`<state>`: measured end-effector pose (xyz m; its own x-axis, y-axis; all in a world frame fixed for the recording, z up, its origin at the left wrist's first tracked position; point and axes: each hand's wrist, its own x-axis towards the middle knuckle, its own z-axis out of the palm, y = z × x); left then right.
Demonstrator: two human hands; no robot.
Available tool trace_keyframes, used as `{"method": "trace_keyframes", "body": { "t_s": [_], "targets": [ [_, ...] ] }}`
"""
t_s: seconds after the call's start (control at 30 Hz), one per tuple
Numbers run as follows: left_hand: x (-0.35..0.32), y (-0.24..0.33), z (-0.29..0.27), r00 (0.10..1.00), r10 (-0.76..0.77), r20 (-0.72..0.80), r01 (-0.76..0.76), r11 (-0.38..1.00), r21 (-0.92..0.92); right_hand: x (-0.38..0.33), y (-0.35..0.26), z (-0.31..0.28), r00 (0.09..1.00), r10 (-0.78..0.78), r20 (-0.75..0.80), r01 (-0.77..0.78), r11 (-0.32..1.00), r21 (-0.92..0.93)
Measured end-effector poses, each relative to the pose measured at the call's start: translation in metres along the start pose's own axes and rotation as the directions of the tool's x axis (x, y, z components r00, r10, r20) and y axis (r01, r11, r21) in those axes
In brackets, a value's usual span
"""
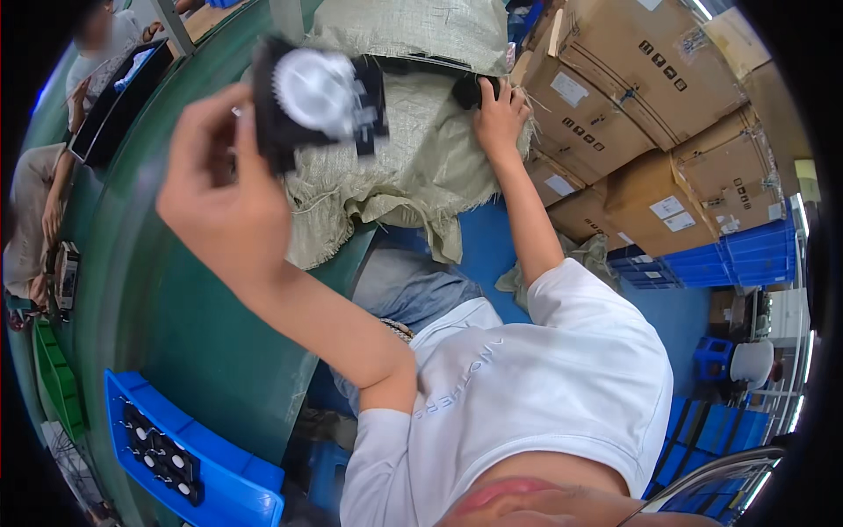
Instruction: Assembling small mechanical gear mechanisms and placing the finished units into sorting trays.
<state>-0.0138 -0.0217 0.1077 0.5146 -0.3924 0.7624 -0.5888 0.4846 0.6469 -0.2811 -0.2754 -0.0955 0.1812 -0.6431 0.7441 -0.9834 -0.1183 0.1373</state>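
Up in front of me at the left, my left hand grips a black plastic part with a white toothed gear wheel on its face; both are somewhat blurred. The thumb and fingers close on the part's left edge. Farther off to the right, my right hand reaches to the sacking and has its fingers curled over a dark black object, mostly covered by the hand, so its kind does not show. Pale woven sacking lies under and around that hand, with a frayed edge hanging down.
A green worktop runs along the left. On it a blue bin holds several black parts with white round pieces. Stacked cardboard boxes stand at the right above blue crates. Another person sits across at the far left.
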Motion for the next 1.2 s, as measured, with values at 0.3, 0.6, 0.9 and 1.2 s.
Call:
{"method": "trace_keyframes", "body": {
  "t_s": [0.3,0.6,0.9,1.2],
  "targets": [
    [-0.071,-0.048,-0.005,0.986,-0.157,0.064,0.170,0.912,-0.373,0.015,0.019,-0.016,0.989,-0.113,0.097,0.108,0.993,0.050],
    [-0.074,-0.059,-0.024,0.956,-0.281,-0.083,0.253,0.935,-0.247,0.018,0.039,-0.025,0.985,-0.149,0.086,0.110,0.929,0.352],
    [-0.075,-0.062,-0.027,0.953,-0.278,-0.117,0.256,0.950,-0.177,0.004,0.007,-0.103,0.994,-0.097,0.058,0.046,0.816,0.577],
    [-0.073,-0.057,-0.024,0.942,-0.310,-0.125,0.296,0.948,-0.119,-0.014,-0.076,-0.056,0.930,0.090,0.355,-0.339,-0.153,0.928]
  ]
}}
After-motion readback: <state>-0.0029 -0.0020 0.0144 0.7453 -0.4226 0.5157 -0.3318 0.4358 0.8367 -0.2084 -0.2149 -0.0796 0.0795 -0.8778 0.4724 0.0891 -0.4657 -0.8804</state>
